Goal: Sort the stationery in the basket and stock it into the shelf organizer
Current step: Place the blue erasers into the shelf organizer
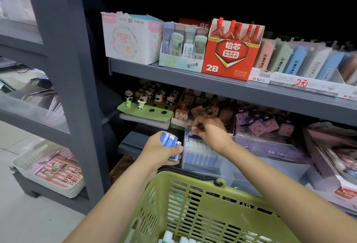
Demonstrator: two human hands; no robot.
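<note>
Reaching over the rim of a green basket (195,200) at the bottom centre of the frame, both arms crossing into a narrow gap under the grey shelf edge (212,86) that runs across the middle. Little open room: a dark upright post (73,92) boxing in the left side, a purple display box (270,146) crowding the right. Left hand (160,152) at centre, fingers curled tight around a small stack of blue-and-white erasers (169,143), held just left of the clear organizer (202,157). Right hand (210,132) directly above that organizer, fingers pinched together on one blue-and-white eraser (190,132) at its upper left corner. Inside the organizer, a row of the same erasers standing upright, white tops over blue sleeves, seen blurred through frosted plastic. Basket of moulded plastic lattice with slotted walls and a black handle pivot; a few white-capped items at its bottom, too blurred to name. On the upper shelf, a glossy red cardboard 2B lead box (229,59). At lower left, a white perforated tray (38,157).
</note>
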